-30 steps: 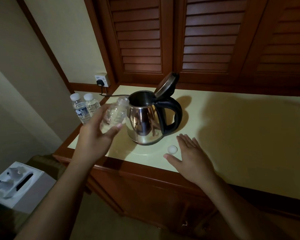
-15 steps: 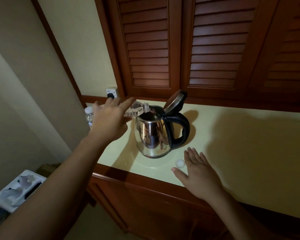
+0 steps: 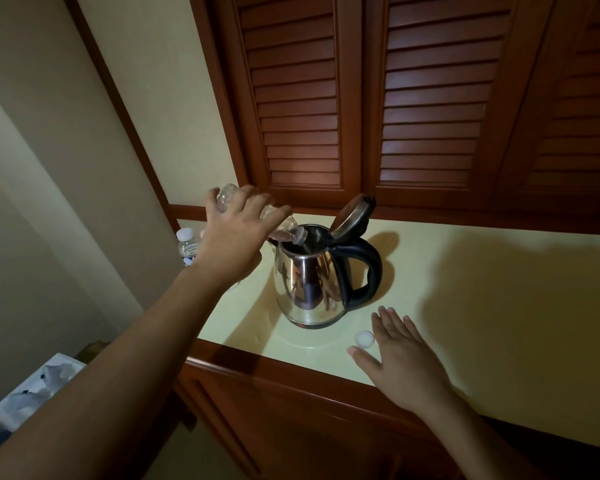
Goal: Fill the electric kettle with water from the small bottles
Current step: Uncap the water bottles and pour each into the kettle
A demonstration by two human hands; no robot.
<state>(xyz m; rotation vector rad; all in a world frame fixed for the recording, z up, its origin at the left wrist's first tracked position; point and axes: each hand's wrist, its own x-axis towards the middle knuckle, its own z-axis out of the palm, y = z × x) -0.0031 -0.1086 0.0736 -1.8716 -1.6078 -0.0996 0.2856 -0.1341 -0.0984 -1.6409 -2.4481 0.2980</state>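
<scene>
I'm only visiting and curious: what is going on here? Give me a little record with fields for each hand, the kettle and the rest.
left hand: grips a tipped bottle, its mouth over the kettle's opening
kettle: upright on the counter, lid up
right hand: flat on the counter, holding nothing
cap: loose on the counter, by the right hand's thumb
spare bottle: capped, upright, at the counter's left end
water flow: too dim to tell
</scene>
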